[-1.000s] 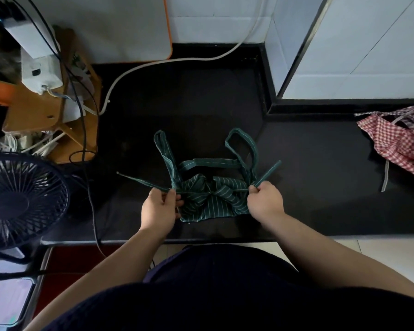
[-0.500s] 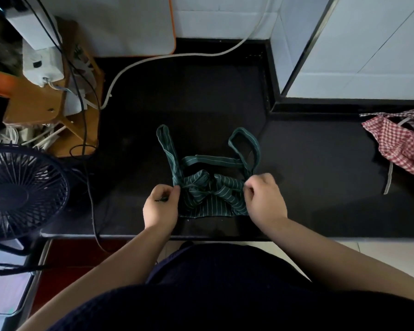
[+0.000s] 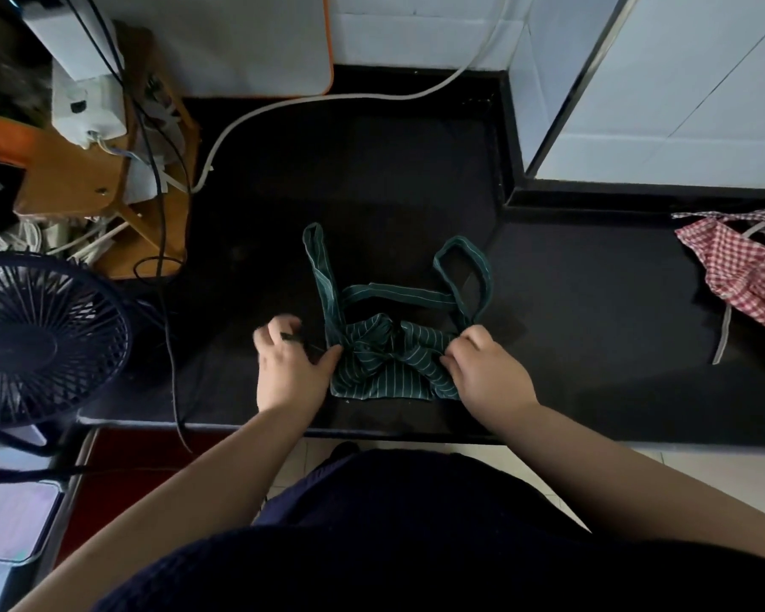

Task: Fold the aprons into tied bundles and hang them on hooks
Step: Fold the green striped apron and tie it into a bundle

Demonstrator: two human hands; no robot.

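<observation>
Black stone makes up the surface [image 3: 372, 170], an L-shaped top that runs back to a white tiled wall [image 3: 681, 81]. I see the green striped apron [image 3: 385, 368] bunched into a bundle near the front edge, right in front of me, with its neck loops lying spread out behind it. My right hand [image 3: 486, 373] pinches the bundle's right end with curled fingers. My left hand [image 3: 290, 368] sits at the bundle's left end, thumb against the cloth, its blurred fingers curled round what looks like a thin dark tie [image 3: 303, 343]. A red checked apron [image 3: 743, 276] lies crumpled well apart at the far right. At the left a dark fan [image 3: 40, 342] stands beside a wooden stand [image 3: 80, 178] cluttered with plugs, and a white cable [image 3: 327, 99] curves across the back.
</observation>
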